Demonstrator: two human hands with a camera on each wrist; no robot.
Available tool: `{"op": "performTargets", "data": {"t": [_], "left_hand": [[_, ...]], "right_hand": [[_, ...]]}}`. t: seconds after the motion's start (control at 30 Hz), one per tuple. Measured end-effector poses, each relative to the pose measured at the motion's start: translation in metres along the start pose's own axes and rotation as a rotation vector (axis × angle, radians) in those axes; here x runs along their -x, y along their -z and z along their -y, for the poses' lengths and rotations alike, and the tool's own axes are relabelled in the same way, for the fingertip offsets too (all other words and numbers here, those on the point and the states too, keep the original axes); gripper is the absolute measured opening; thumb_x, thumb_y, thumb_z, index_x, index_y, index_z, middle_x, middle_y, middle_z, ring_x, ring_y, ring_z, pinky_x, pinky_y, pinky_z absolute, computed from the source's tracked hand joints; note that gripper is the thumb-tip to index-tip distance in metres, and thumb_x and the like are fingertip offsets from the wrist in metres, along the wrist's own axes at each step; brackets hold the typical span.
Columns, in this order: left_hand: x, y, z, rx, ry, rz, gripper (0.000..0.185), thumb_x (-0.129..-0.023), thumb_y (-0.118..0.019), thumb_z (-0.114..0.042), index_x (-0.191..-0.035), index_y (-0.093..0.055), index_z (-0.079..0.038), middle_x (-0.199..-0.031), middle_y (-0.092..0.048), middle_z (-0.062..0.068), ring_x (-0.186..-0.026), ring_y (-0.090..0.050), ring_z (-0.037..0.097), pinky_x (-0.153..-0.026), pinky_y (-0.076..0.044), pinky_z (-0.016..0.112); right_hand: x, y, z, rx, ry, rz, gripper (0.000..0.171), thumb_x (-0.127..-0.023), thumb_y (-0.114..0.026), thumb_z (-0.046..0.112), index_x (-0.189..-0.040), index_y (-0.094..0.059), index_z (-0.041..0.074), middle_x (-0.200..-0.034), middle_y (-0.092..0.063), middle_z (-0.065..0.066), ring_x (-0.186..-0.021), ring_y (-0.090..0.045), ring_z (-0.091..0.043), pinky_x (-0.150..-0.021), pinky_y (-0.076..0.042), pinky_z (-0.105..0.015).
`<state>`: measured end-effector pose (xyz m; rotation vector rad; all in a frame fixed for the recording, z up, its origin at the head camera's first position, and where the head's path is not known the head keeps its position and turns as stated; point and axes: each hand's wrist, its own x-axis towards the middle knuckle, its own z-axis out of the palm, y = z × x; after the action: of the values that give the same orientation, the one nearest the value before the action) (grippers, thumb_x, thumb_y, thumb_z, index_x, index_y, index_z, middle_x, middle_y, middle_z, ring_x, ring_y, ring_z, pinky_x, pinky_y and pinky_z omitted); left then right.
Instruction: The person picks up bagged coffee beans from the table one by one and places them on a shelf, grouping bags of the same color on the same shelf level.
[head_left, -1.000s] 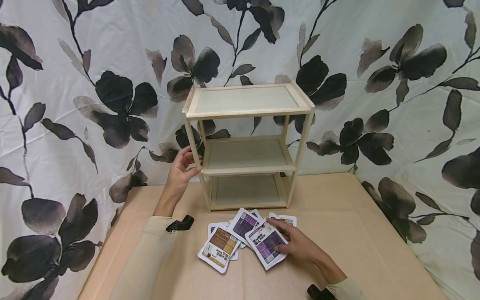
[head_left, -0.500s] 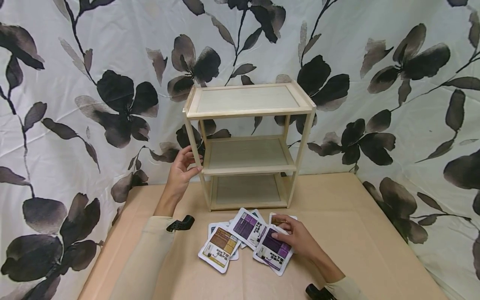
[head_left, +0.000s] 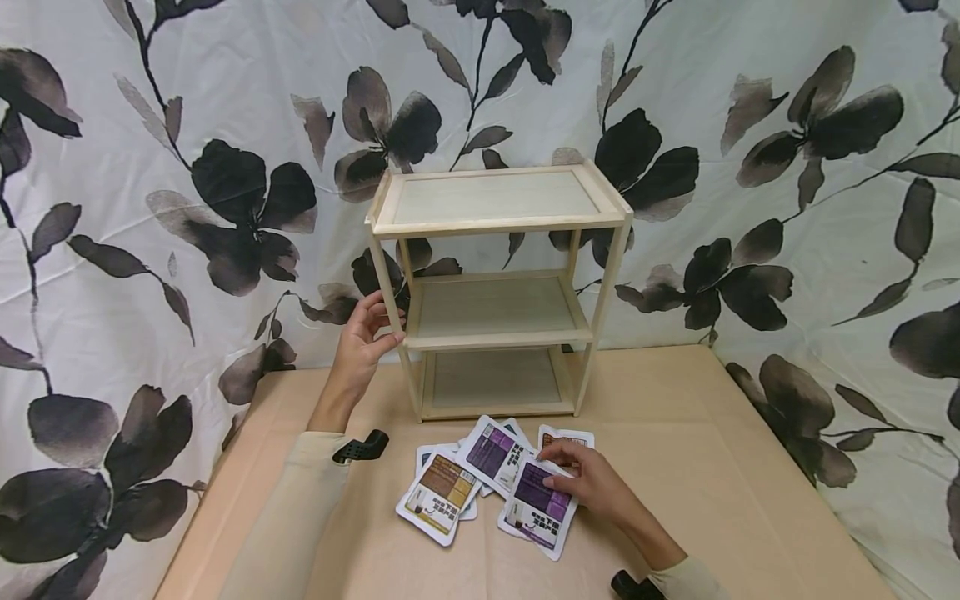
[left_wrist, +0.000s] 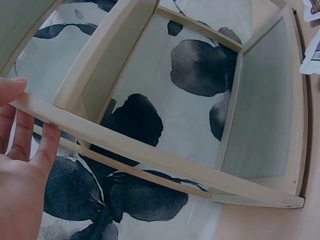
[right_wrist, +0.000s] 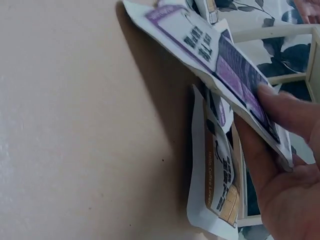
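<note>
My right grip (head_left: pixel 592 483) pinches a flat purple-and-white packet (head_left: pixel 534 507), one edge partly hidden. My left grip (head_left: pixel 361 343) clasps a pale wooden rack (head_left: pixel 495 200).

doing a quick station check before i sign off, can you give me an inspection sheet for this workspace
Surface: tan tabletop, faint creases visible.
Job's things: three-tier wooden rack, upright; in front, overlapping packets, including a brown-and-white packet and a purple-and-white packet; exact count hidden by the overlap.
Clutter: nothing seen.
Hands: left hand grips the rack's front left post, thumb and fingers on opposite sides; right hand pinches another purple packet. Dark devices on both wrists.
Cables: nothing seen.
Surroundings: white cloth with dark floral print behind the tabletop, some wrinkles.
</note>
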<state>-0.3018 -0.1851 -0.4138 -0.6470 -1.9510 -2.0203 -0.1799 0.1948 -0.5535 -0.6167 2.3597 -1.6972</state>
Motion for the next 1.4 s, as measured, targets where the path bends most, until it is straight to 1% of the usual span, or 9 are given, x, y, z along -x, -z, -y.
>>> {"op": "performTargets", "data": {"t": [0.17, 0.33, 0.47, 0.57, 0.77, 0.87, 1.0, 1.17, 1.4], "left_hand": [[0.000, -0.001, 0.001, 0.013, -0.002, -0.001, 0.066, -0.088, -0.064, 0.017, -0.146, -0.047, -0.010, -0.116, -0.061, 0.009, -0.113, -0.053, 0.041, -0.087, -0.053, 0.024], [0.001, -0.001, 0.001, 0.009, -0.003, 0.000, 0.066, -0.088, -0.065, 0.017, -0.146, -0.047, -0.009, -0.119, -0.059, 0.020, -0.112, -0.056, 0.036, -0.087, -0.053, 0.024], [0.001, -0.001, 0.001, 0.012, -0.005, -0.004, 0.067, -0.087, -0.064, 0.018, -0.146, -0.048, -0.010, -0.118, -0.059, 0.018, -0.110, -0.056, 0.033, -0.087, -0.053, 0.025], [0.000, -0.001, 0.001, 0.016, -0.002, -0.002, 0.067, -0.087, -0.065, 0.017, -0.146, -0.048, -0.011, -0.118, -0.060, 0.014, -0.111, -0.056, 0.034, -0.086, -0.053, 0.024], [0.000, 0.000, 0.001, 0.017, 0.002, -0.002, 0.067, -0.087, -0.066, 0.016, -0.145, -0.049, -0.013, -0.121, -0.058, 0.021, -0.112, -0.055, 0.036, -0.086, -0.053, 0.024], [0.000, 0.000, 0.002, 0.017, -0.002, -0.002, 0.067, -0.087, -0.066, 0.016, -0.145, -0.049, -0.012, -0.121, -0.057, 0.025, -0.111, -0.055, 0.036, -0.087, -0.052, 0.025], [0.000, 0.000, 0.002, 0.017, -0.006, 0.001, 0.067, -0.087, -0.066, 0.016, -0.145, -0.049, -0.011, -0.119, -0.059, 0.019, -0.110, -0.055, 0.035, -0.087, -0.052, 0.026], [0.000, 0.001, 0.002, 0.012, -0.016, 0.007, 0.066, -0.088, -0.066, 0.015, -0.147, -0.047, -0.008, -0.119, -0.060, 0.014, -0.111, -0.055, 0.034, -0.087, -0.052, 0.025], [0.000, 0.002, 0.001, 0.013, -0.007, 0.005, 0.065, -0.088, -0.066, 0.015, -0.146, -0.048, -0.011, -0.119, -0.060, 0.013, -0.111, -0.055, 0.035, -0.087, -0.053, 0.024]], "right_hand": [[0.001, 0.001, 0.004, 0.192, 0.003, 0.022, 0.014, -0.092, -0.071, 0.005, -0.098, -0.076, 0.016, -0.119, -0.070, -0.009, -0.117, -0.060, -0.026, -0.099, -0.046, -0.026], [0.003, 0.005, 0.005, 0.156, -0.002, 0.158, 0.045, -0.084, -0.072, -0.001, -0.126, -0.069, 0.014, -0.136, -0.061, -0.013, -0.126, -0.048, -0.029, -0.101, -0.037, -0.020], [0.003, 0.005, 0.002, 0.147, 0.031, 0.168, 0.058, -0.083, -0.074, 0.001, -0.137, -0.063, 0.018, -0.149, -0.050, -0.019, -0.140, -0.037, -0.042, -0.110, -0.026, -0.020], [0.002, 0.003, -0.002, 0.106, 0.046, 0.141, 0.047, -0.088, -0.073, 0.004, -0.133, -0.066, 0.017, -0.143, -0.054, -0.022, -0.132, -0.045, -0.042, -0.107, -0.034, -0.021], [0.000, -0.004, -0.007, 0.047, 0.024, 0.042, 0.025, -0.096, -0.066, 0.004, -0.119, -0.074, 0.009, -0.125, -0.063, -0.018, -0.107, -0.060, -0.015, -0.085, -0.053, -0.024], [0.001, -0.008, -0.007, 0.098, 0.001, 0.009, 0.023, -0.099, -0.063, 0.009, -0.118, -0.075, 0.013, -0.126, -0.066, -0.012, -0.114, -0.059, -0.017, -0.094, -0.048, -0.024], [0.004, -0.011, -0.006, 0.196, 0.011, 0.056, 0.033, -0.095, -0.069, 0.010, -0.127, -0.070, 0.018, -0.136, -0.062, -0.010, -0.131, -0.051, -0.035, -0.110, -0.039, -0.039], [0.007, -0.010, -0.004, 0.260, 0.060, 0.138, 0.048, -0.091, -0.073, 0.008, -0.136, -0.064, 0.020, -0.141, -0.059, -0.008, -0.133, -0.049, -0.035, -0.111, -0.039, -0.041], [0.007, -0.006, 0.001, 0.277, 0.083, 0.138, 0.040, -0.093, -0.071, 0.014, -0.133, -0.067, 0.020, -0.138, -0.063, -0.005, -0.133, -0.049, -0.036, -0.111, -0.039, -0.043]]}}
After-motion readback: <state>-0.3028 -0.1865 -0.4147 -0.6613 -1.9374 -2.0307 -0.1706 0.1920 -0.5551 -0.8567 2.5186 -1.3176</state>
